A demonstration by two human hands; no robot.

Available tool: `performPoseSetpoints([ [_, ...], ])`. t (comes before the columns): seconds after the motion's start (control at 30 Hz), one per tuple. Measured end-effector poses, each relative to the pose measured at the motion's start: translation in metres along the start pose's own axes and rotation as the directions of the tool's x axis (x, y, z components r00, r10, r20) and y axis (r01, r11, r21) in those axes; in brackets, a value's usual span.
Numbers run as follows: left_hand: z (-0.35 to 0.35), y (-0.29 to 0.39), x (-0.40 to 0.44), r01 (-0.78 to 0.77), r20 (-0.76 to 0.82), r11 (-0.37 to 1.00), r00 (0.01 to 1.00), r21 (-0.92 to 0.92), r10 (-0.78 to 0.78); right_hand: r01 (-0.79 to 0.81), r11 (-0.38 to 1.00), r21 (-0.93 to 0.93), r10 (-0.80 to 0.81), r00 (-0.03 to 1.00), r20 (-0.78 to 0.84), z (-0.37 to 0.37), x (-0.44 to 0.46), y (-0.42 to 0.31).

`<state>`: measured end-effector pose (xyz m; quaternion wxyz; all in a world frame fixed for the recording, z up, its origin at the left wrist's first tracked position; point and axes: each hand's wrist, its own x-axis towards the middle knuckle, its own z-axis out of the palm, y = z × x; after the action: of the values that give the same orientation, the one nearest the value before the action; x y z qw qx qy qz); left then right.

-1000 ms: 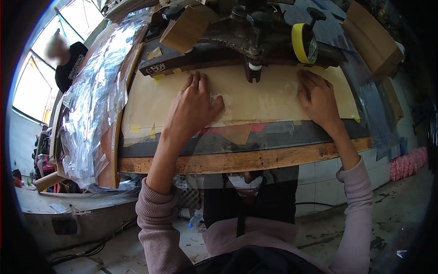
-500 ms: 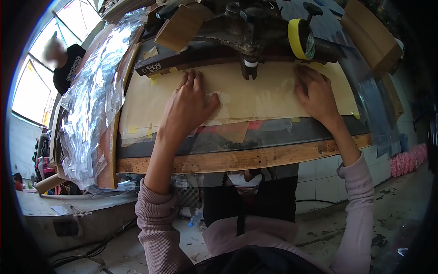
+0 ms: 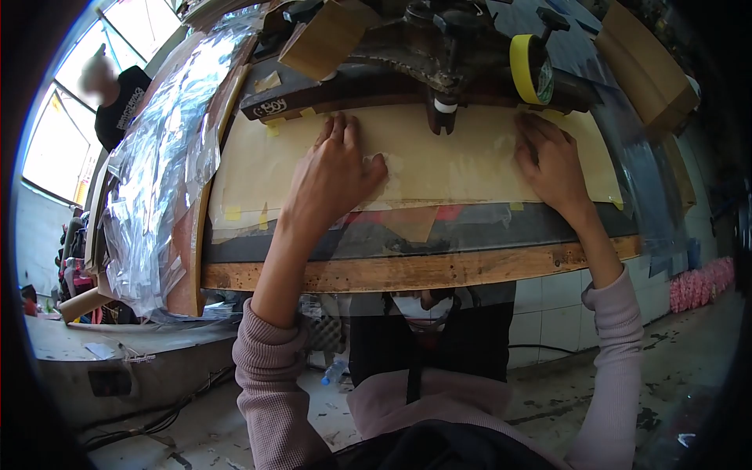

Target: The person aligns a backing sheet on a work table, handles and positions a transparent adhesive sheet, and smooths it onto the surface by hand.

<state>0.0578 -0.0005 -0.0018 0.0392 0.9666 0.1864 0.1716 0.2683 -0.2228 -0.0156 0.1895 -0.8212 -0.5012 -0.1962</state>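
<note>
A wide cream-coloured sheet (image 3: 439, 168) lies flat on the dark work surface, with small yellow tape pieces along its edges. My left hand (image 3: 333, 168) rests on the sheet's left half, fingers stretched toward the dark machine bar (image 3: 329, 94) and thumb out to the side. On the right half lies my right hand (image 3: 552, 160), palm down, its fingertips close under the same bar. Both hands are open and press on the sheet without grasping anything. Under the sheet's near edge a brown patch (image 3: 411, 223) and some red show.
A yellow tape roll (image 3: 525, 70) hangs on the machine at the right, near a black knob (image 3: 553, 19). Clear plastic sheeting (image 3: 160, 172) covers the left side. A wooden strip (image 3: 423, 268) edges the table. Another person (image 3: 121, 102) stands by the window.
The view has shifted slightly, so the machine and tape roll appear a little further right. My hands stay flat on the sheet in nearly the same places.
</note>
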Motion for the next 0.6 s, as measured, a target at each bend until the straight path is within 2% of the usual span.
performPoseSetpoints([
  [0.6,0.010,-0.006,0.000,-0.077,-0.086,0.996,0.993,0.041,0.080,0.009,1.000,-0.022,-0.008,0.999,0.032,0.002,0.000,0.004],
])
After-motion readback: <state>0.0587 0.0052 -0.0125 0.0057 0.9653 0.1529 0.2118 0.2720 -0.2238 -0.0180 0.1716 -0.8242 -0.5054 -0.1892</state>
